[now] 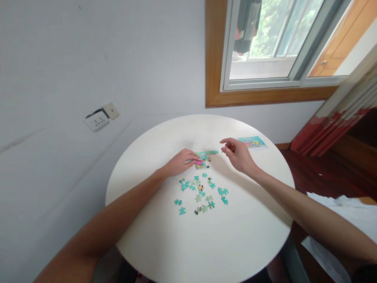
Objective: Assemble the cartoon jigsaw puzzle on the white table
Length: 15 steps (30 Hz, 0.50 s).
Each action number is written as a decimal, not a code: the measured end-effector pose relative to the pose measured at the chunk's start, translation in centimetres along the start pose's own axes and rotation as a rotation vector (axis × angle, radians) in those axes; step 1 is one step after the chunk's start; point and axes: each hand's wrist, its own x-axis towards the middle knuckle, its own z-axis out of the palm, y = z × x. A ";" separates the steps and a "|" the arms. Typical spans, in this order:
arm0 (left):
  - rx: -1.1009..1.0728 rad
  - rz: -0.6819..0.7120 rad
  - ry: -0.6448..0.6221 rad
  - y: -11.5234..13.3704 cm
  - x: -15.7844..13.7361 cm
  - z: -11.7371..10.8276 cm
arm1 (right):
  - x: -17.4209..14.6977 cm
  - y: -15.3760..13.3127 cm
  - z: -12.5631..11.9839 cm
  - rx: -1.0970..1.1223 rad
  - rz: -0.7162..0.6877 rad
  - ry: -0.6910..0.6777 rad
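The partly joined puzzle (204, 160) lies flat on the white table (159, 236) and serves as the landmark here. At its left edge rests the left hand (184, 162), fingers loosely extended and laid over it, gripping nothing that shows. To its right, the right hand (239, 156) hovers with thumb and forefinger curled towards each other; whether a small piece sits between them, I cannot tell. Loose pieces (201, 188) are scattered on the near side of the puzzle, the closest just beside it, and a printed picture sheet (252, 142) lies beyond the right hand, farther right. If the left fingers pressed sideways, the joined part could slide or split at its seams. Its uneven right side, with a thin strip reaching out, looks easiest to knock apart, and a dragging wrist could scatter the nearest loose pieces.
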 end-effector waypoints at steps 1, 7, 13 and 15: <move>0.002 0.000 0.000 0.0 0.0 -0.1 | 0.9 0.4 0.7 0.038 0.022 -0.018; 0.020 0.008 0.008 -0.1 -0.1 -0.2 | 3.9 2.6 4.1 0.198 0.226 -0.017; 0.019 0.006 0.004 -0.5 -0.2 -0.1 | 3.2 4.1 4.4 0.293 0.384 -0.023; 0.020 0.004 -0.001 -0.6 -0.3 0.0 | 2.7 4.1 4.3 0.332 0.413 -0.061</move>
